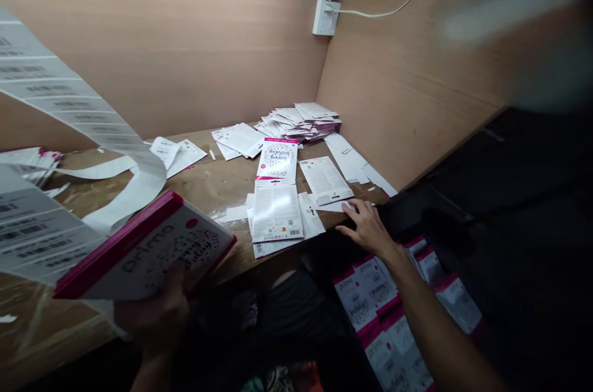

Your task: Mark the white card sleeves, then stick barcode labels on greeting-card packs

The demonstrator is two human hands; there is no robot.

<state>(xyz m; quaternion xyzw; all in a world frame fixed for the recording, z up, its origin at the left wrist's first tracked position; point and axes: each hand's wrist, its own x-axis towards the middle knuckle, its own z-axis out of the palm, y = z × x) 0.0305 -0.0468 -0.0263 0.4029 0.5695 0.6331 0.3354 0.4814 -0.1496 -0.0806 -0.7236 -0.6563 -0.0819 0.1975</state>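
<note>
My left hand [157, 305] grips a thick stack of flat packets [152, 244] with pink edges, printed "prima" and "happy birthday", tilted at the lower left. My right hand [364, 225] is at the front edge of the table, thumb and fingers apart. Its fingertips touch a white packet [330, 205] lying there. Just beyond them lies a packet [327, 179] with its printed back up. Left of that hand, a shiny packet [278, 213] rests over others, below a "happy birthday" packet [278, 159] lying face up.
A long strip of barcode labels [106, 123] curls over the table's left side. At the back corner is a messy pile of packets [296, 120]. Boxes of pink-and-white packets [384, 330] stand below the table at right. Cardboard-coloured walls [162, 28] carry a socket [326, 16].
</note>
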